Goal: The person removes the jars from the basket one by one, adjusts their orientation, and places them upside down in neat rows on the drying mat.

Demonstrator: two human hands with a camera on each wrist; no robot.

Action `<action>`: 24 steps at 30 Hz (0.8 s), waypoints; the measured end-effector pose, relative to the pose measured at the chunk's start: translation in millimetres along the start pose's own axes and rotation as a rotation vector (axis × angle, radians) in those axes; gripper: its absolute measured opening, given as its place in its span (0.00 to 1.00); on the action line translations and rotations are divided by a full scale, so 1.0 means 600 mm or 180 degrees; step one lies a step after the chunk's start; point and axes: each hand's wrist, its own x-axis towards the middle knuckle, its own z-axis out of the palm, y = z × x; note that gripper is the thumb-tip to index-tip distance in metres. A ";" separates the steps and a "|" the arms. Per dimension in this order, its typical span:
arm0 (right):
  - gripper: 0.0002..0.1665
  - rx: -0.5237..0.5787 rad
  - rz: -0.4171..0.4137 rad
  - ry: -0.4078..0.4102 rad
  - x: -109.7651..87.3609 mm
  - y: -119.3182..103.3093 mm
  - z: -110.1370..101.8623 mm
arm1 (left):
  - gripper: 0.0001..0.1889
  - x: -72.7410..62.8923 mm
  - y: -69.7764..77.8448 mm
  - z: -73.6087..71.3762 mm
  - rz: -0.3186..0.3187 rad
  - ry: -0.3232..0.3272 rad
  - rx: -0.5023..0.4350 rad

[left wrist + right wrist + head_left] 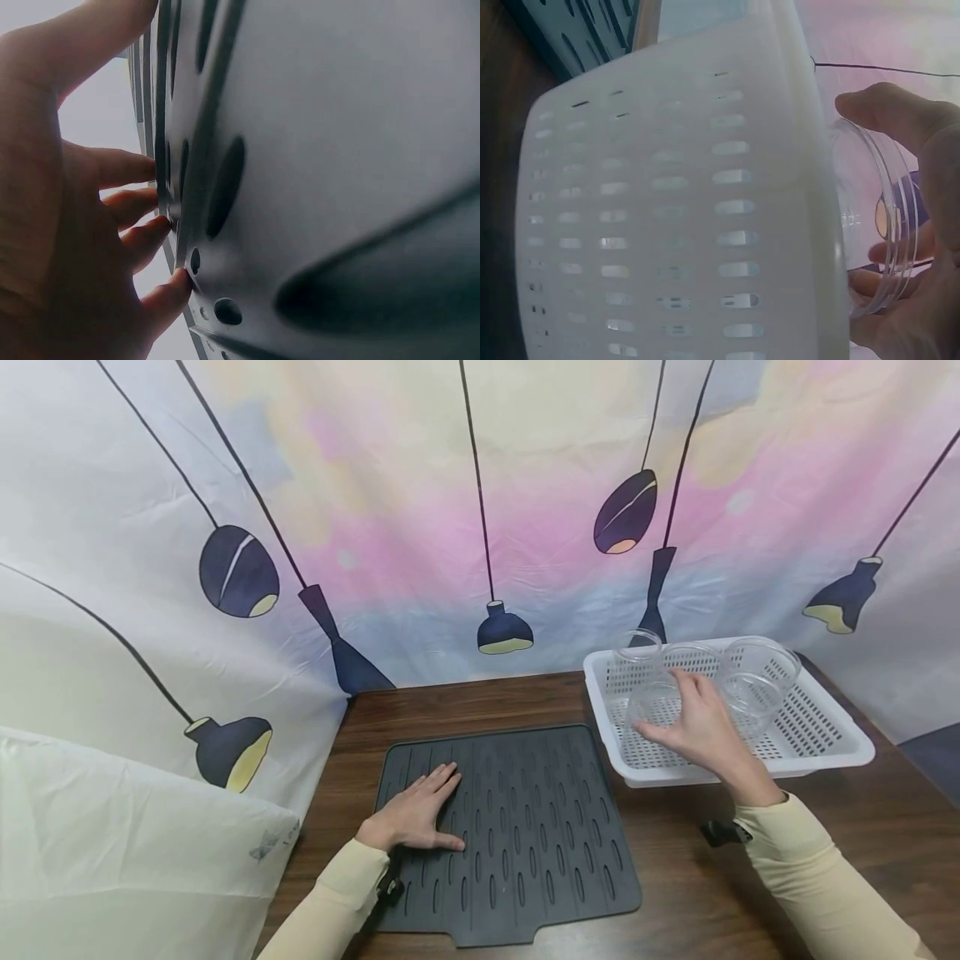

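Note:
My left hand [416, 814] rests with spread, straight fingers on the left part of a dark grey drying mat [517, 827]. In the left wrist view its fingertips [176, 289] touch the ridged, slotted surface. At the right, my right hand [701, 727] reaches over the near side of a white plastic basket [825, 760]. Its thumb and fingers go round a clear round container [654, 703], whose rim [889, 202] shows between them in the right wrist view. Several more clear round containers [761, 664] are in the basket beside and behind the hand.
Under the mat and basket is a dark brown wooden table [465, 706]. A cloth backdrop [420, 510] printed with hanging lamps stands along the back, and white cloth [135, 835] hangs at the left. The basket's perforated wall [667, 187] stands close before the right wrist.

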 end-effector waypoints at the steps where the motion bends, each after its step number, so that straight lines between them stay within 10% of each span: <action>1: 0.62 0.0006 0.0042 -0.0007 -0.001 0.000 0.000 | 0.59 0.000 0.000 -0.001 0.0010 0.0006 -0.0014; 24: 0.73 0.0172 0.0416 0.0106 -0.019 0.004 0.011 | 0.60 0.001 0.000 0.001 -0.0003 0.0004 -0.0079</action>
